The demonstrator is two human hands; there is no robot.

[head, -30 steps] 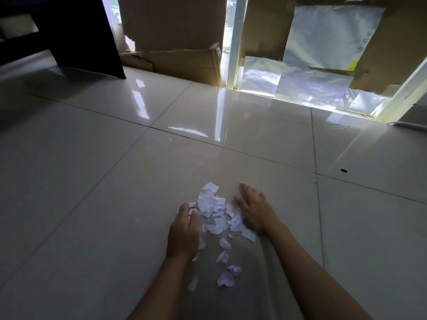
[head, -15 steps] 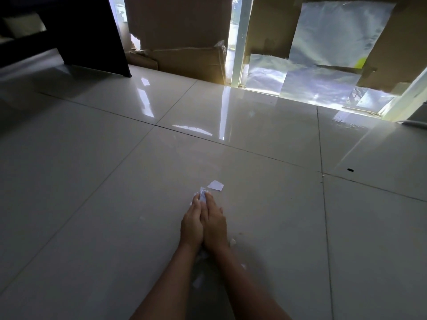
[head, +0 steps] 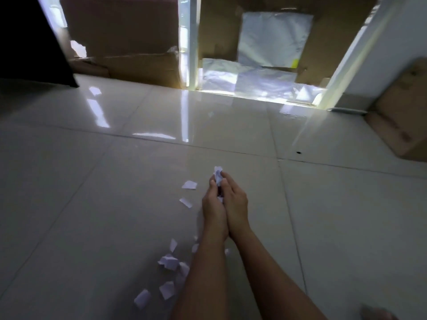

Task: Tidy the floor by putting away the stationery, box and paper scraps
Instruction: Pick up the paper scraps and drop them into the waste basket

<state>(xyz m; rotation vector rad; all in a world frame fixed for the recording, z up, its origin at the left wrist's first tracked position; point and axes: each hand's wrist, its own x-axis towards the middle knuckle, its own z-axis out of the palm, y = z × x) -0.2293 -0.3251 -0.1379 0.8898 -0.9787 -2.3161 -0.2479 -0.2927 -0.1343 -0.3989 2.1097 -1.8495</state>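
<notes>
While the left hand (head: 213,204) and right hand (head: 234,199) press side by side, their shared grip clenches a wad of paper scraps (head: 218,175) that pokes out past the fingertips. Loose scraps (head: 168,262) lie on the floor (head: 92,204), left of the grip and beside the left forearm.

we see white paper scraps (head: 168,262), faintly lilac, on glossy pale grey-beige floor tiles (head: 92,204) crossed by thin dark grout lines (head: 278,159). the cardboard (head: 129,31) is plain brown, the plastic sheet (head: 275,38) silvery white with a small yellow mark (head: 295,63), and the panel (head: 27,42) at our left black.
</notes>
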